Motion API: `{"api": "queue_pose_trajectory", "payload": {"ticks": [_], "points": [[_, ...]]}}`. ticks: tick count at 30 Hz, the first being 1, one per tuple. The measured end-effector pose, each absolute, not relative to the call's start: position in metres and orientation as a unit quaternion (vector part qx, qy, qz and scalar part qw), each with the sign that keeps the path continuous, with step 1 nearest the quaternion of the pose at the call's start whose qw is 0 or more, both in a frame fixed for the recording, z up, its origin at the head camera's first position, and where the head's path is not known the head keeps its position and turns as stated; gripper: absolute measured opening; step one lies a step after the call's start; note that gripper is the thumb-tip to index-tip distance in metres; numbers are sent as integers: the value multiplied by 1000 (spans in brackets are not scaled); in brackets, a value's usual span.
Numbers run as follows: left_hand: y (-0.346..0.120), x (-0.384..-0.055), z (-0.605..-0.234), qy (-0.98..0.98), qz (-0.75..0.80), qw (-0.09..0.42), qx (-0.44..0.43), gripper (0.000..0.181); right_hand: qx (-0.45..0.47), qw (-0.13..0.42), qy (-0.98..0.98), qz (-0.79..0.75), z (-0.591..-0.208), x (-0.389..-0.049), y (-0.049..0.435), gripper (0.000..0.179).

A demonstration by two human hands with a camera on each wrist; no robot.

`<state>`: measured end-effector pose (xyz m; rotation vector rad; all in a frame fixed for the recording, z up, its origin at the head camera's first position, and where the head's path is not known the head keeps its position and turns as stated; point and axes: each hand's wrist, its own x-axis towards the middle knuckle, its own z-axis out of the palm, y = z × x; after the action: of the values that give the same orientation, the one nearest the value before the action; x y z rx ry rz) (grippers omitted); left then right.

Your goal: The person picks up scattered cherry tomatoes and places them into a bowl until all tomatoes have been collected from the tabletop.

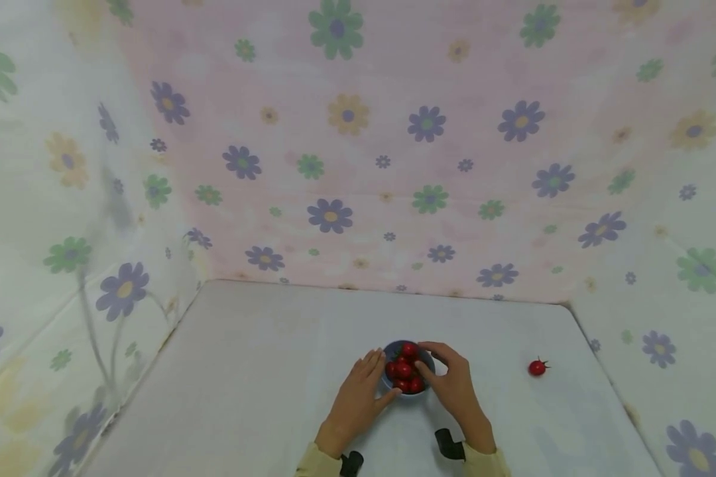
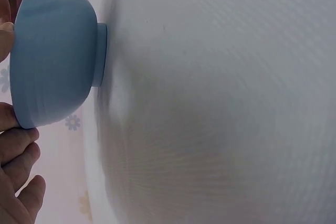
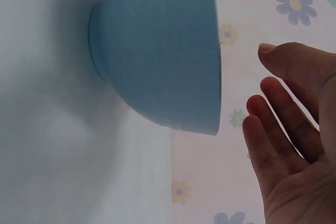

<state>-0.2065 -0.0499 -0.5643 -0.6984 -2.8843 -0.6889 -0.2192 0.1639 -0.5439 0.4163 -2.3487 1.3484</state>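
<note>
A blue bowl [image 1: 410, 393] full of small red tomatoes [image 1: 403, 370] stands on the white table; the left wrist view shows its side and foot [image 2: 101, 56]. My left hand [image 1: 353, 399] is at the bowl's left side, its fingers extended with the tips at the rim and the thumb along the near edge. Over the bowl's right side is my right hand [image 1: 455, 387], thumb and fingers spread above the tomatoes. In the right wrist view, this right hand [image 3: 294, 129] is clear of the rim, with nothing between its fingers and thumb.
A single red tomato [image 1: 537, 368] with a green stem lies to the right on the white table [image 1: 244, 384]. Flower-patterned cloth walls [image 1: 382, 199] enclose the table at the back and both sides. Black wrist mounts [image 1: 449, 444] sit at both cuffs.
</note>
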Motion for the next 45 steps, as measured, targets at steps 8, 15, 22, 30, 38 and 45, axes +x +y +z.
{"api": "queue_pose_trajectory", "payload": {"ticks": [8, 15, 22, 30, 38, 45], "points": [[-48, -206, -568, -942, -229, 68, -234, 76, 103, 238, -839, 479, -553, -206, 181, 39], [-49, -206, -567, -945, -222, 67, -230, 77, 54, 224, -851, 472, -557, -196, 201, 42], [-50, -206, -568, -946, -227, 59, -226, 78, -20, 175, -879, 444, -559, -187, 220, 40], [-49, -204, -568, -942, -235, 65, -229, 79, -63, 189, -886, 419, -556, -181, 243, 37], [-49, -204, -570, -940, -239, 80, -231, 77, -82, 284, -867, 401, -558, -182, 265, 37], [-49, -205, -567, -943, -238, 61, -225, 78, -101, 326, -855, 390, -551, -190, 292, 36]]}}
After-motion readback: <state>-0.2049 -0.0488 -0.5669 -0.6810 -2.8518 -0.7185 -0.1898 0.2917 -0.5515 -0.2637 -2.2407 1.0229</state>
